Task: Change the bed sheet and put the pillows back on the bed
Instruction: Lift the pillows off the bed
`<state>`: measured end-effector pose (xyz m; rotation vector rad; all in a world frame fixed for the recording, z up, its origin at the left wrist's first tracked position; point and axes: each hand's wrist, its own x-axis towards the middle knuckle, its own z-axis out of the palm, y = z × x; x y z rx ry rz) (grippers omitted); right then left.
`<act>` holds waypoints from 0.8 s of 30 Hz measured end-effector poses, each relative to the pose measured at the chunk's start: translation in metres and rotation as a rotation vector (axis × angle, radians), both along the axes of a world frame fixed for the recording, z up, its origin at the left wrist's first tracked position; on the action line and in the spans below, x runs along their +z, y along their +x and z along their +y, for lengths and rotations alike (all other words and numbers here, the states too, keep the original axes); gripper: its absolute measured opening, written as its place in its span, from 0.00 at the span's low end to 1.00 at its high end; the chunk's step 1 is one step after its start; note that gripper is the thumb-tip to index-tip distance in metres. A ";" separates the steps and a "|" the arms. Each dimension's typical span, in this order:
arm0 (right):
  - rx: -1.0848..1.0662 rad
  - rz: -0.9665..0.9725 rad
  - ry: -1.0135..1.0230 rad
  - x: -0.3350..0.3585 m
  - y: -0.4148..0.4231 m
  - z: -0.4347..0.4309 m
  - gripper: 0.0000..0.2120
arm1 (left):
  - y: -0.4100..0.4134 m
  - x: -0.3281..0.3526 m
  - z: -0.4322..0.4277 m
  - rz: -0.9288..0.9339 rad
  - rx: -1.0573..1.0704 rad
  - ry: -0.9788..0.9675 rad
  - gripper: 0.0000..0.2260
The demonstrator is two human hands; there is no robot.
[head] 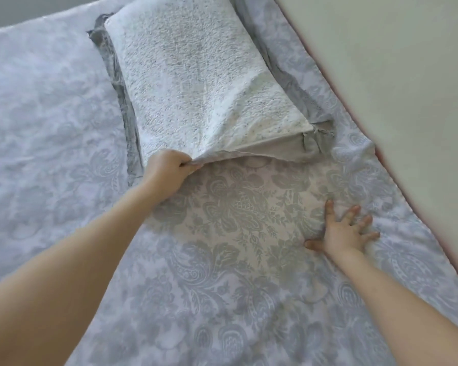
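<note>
A bed sheet (236,286) printed with grey damask flowers on white lies spread over the bed and fills most of the view, with soft creases near the lower middle. At the head of the bed, close to the pale wall (394,75) on the right, lies one pillow (191,75) in a white, pebbled cover with a grey frill (122,96) showing along its sides. The left hand (167,173) reaches forward on a bare arm, and its grip is narrow: curled fingers and thumb pinch the near edge of the pillow and lift it off the sheet, so that the fabric is pulled into a ridge up the pillow's middle and the near side is raised. The right hand (344,231) rests flat on the sheet, nearer the wall and well apart from the pillow, its grip wide with fingers (354,210) spread, holding nothing. A thin red edge (381,165) runs between the sheet and the wall.
</note>
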<state>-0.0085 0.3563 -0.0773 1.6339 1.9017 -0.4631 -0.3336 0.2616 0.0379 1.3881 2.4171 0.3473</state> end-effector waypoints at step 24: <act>0.116 0.473 -0.241 0.133 0.069 -0.245 0.47 | 0.231 0.130 -0.373 -0.806 -0.020 -0.593 0.16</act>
